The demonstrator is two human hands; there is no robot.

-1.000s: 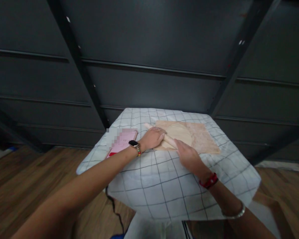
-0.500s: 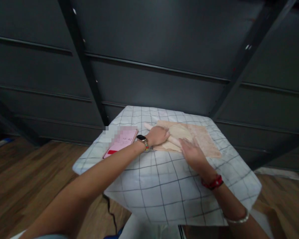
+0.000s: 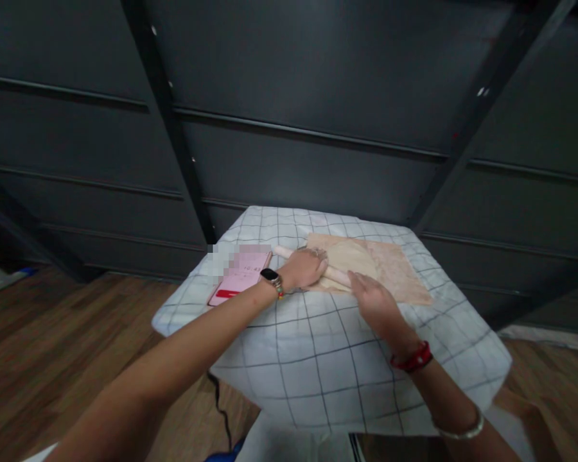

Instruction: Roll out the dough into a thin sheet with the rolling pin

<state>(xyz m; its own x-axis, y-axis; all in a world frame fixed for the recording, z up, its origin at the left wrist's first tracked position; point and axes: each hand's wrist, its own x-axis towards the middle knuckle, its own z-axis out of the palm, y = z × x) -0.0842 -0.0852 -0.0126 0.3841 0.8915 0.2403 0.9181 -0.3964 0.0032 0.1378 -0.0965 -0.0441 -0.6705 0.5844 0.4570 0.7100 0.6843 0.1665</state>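
A pale rolling pin (image 3: 337,276) lies slantwise across the near part of a flat, round sheet of dough (image 3: 354,256). My left hand (image 3: 307,267) is closed over the pin toward its left end, which sticks out beyond the fingers. Near the other end, my right hand (image 3: 372,296) grips the pin with its fingers wrapped round it. Beneath the dough is a brownish rectangular sheet (image 3: 407,279), spread on the table. Part of the dough is hidden by my hands and the pin.
A checked white cloth (image 3: 327,346) covers the small table. On its left lies a pink phone (image 3: 243,276) with a lit screen, close to my left wrist. A dark panelled wall (image 3: 308,167) rises behind the table. A black cable (image 3: 218,404) hangs below.
The rolling pin and both hands have shifted slightly toward me over the dough, uncovering more of its far part. Both hands keep their hold. The whole view has moved a little.
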